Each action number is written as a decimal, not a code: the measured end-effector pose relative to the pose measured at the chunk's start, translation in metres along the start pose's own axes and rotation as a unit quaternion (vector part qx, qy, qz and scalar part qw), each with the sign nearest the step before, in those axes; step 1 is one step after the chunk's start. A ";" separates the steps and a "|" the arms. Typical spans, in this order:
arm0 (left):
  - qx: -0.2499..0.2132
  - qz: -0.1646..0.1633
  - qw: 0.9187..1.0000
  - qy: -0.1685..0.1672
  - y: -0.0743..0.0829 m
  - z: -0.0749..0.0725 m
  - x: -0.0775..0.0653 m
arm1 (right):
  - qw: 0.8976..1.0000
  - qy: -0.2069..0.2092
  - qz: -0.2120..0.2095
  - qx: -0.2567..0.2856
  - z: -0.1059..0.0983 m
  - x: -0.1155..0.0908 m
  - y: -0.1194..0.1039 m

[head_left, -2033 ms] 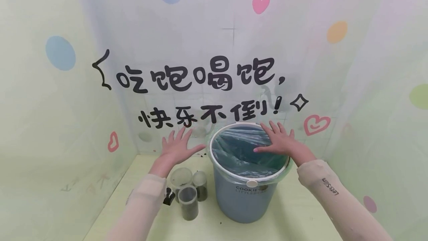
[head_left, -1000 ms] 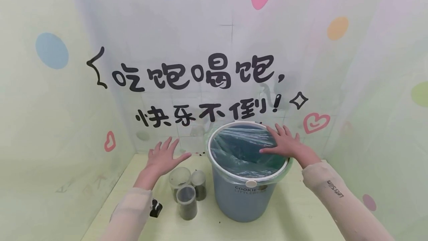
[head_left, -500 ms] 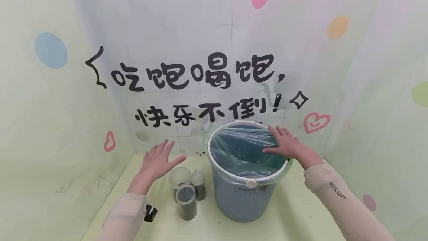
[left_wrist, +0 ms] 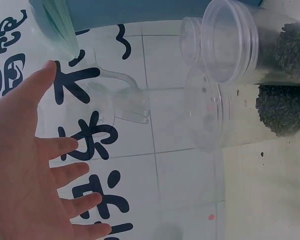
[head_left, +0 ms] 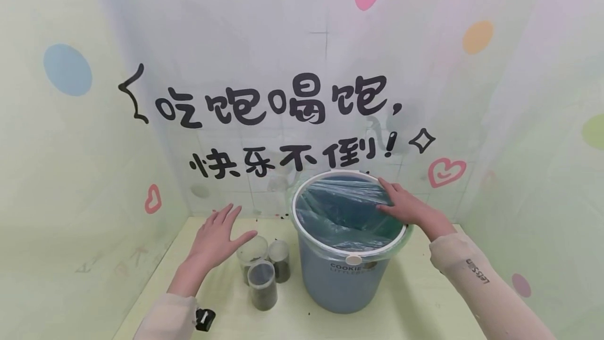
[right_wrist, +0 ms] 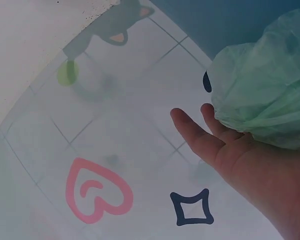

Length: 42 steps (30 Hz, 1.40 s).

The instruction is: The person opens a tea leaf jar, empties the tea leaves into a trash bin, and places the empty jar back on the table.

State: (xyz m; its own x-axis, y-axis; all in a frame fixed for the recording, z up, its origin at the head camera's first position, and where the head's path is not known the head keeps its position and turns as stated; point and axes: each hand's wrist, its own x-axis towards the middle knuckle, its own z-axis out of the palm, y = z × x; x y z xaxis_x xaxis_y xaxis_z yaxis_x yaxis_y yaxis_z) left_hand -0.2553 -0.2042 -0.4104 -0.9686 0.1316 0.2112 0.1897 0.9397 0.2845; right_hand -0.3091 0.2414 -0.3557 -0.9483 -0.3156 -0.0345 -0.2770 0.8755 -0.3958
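"What's the left hand holding?"

"Nothing. Its fingers are spread. The jars nearby stand on the bench, dark bits inside, not picked up."

"And the bin?"

"Its bag is in, so that bit looks done. The right hand is at the top of it, fingers straight, thumb apart."

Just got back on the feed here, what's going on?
A person has both hands out over the table, seemingly holding nothing. The right hand is at the right side of the rim of the bin, close to the bag; whether it touches is hard to tell. The left hand hangs open in the air, apart from the jars. The bin stands upright, the bag folded over its rim, with three jars standing to its left.
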 end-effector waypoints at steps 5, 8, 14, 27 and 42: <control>-0.012 0.005 1.000 0.015 -0.001 0.003 -0.011 | 1.000 0.003 -0.001 -0.004 0.000 0.001 -0.001; -0.025 -0.008 1.000 0.016 -0.002 0.003 -0.018 | 1.000 0.006 0.002 -0.011 0.001 0.002 -0.001; -0.057 -0.039 0.997 0.021 -0.001 0.006 -0.032 | 1.000 0.003 0.013 -0.025 0.002 0.003 0.000; -0.131 -0.067 0.983 0.113 -0.004 0.032 -0.063 | 0.999 0.002 0.016 -0.035 0.005 0.006 0.001; -0.235 -0.093 0.957 0.143 0.005 0.072 -0.083 | 0.999 0.002 0.021 -0.032 0.003 0.003 0.001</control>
State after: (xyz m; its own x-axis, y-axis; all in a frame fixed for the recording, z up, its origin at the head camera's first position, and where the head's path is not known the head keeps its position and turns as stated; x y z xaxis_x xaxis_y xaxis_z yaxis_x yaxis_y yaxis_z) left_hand -0.1861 -0.1874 -0.4940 -0.9217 -0.1787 0.3442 0.1351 0.6839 0.7169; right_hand -0.3121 0.2405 -0.3587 -0.9598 -0.2767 -0.0464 -0.2460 0.9095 -0.3352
